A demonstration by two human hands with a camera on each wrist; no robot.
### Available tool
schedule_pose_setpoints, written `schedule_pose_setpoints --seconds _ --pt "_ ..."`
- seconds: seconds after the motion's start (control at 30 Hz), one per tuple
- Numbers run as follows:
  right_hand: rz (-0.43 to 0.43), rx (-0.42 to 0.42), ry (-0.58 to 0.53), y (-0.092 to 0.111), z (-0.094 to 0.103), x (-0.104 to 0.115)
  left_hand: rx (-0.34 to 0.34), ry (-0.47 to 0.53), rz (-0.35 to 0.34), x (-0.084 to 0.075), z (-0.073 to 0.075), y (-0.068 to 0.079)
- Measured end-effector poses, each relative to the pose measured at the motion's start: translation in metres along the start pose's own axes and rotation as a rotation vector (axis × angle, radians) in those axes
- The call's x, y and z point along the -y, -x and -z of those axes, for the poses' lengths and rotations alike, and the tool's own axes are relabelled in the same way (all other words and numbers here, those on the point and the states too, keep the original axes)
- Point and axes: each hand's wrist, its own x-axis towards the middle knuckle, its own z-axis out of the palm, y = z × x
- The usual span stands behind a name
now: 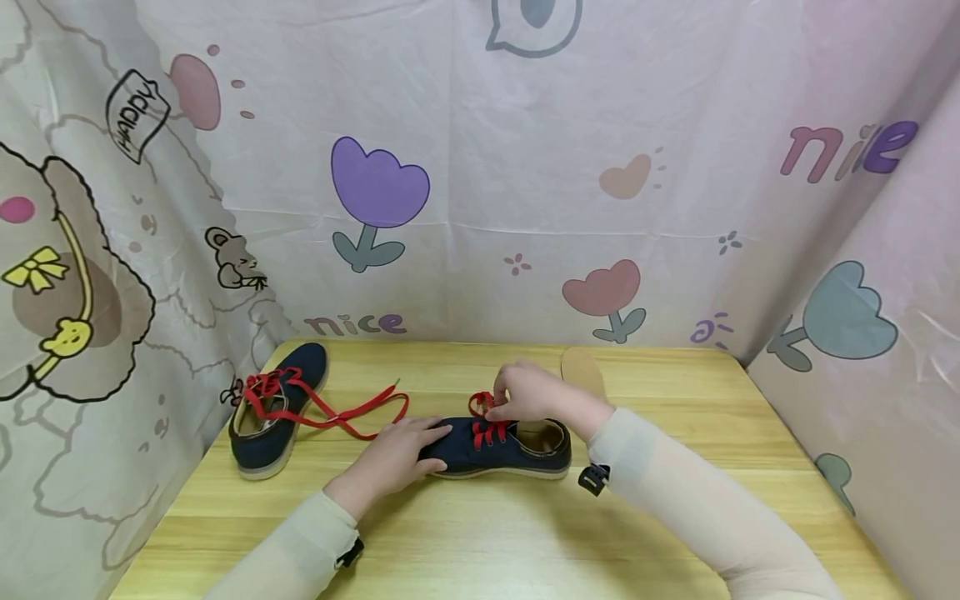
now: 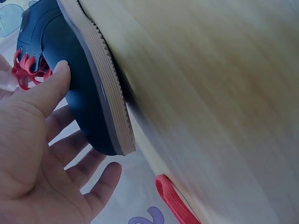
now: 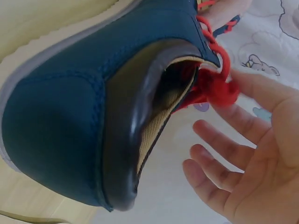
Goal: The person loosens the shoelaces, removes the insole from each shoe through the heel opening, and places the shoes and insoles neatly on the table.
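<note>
A navy shoe (image 1: 525, 460) with red laces lies sole-down on the wooden table, its toe to the left. My left hand (image 1: 405, 450) rests on the toe, thumb on the near side and the other fingers spread loosely along the far side. Above the shoe's tongue, my right hand (image 1: 525, 393) pinches a bunched red shoelace (image 3: 219, 88) between thumb and forefinger. In the right wrist view its remaining fingers stay off the shoe, beside the padded collar (image 3: 124, 140). Lace rows (image 1: 489, 433) cross the upper.
At the left stands a second navy shoe (image 1: 258, 450), its long red lace (image 1: 337, 418) trailing across the table (image 1: 675, 542) toward my left hand. A tan insole (image 1: 581, 367) lies behind my right wrist. Printed cloth (image 1: 480, 167) hangs around the back and sides.
</note>
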Motion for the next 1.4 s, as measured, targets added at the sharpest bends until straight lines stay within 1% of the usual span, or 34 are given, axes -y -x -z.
schedule_pose_setpoints --seconds 0.1,0.33,0.5,0.6,0.83,1.0,1.1,1.2,1.4 --pt "0.023 -0.014 0.016 0.001 -0.002 0.001 0.000 -0.001 0.003 0.000 0.000 0.000" --pt "0.066 -0.064 -0.055 0.000 0.011 0.006 -0.004 -0.011 -0.009 0.000 0.000 0.000" --pt "0.133 -0.158 -0.065 -0.001 0.024 0.005 -0.006 -0.020 -0.018 -0.001 0.000 -0.001" --pt "0.141 -0.208 -0.064 -0.003 0.033 0.003 -0.002 -0.024 -0.022 -0.001 0.000 -0.001" --pt "0.053 -0.273 -0.067 -0.011 0.055 -0.002 0.002 -0.015 -0.034 -0.002 0.002 0.000" --pt "0.025 -0.358 -0.035 -0.020 0.069 -0.004 0.003 -0.014 -0.040 -0.001 0.002 0.000" --pt "0.020 -0.417 -0.006 -0.025 0.076 -0.005 0.007 -0.017 -0.042 -0.001 0.002 0.000" --pt "0.001 -0.456 0.031 -0.030 0.084 -0.007 0.011 -0.009 -0.043 -0.002 0.003 0.000" --pt "-0.073 -0.475 0.132 -0.037 0.097 -0.010 0.016 -0.001 -0.033 -0.002 0.003 0.001"
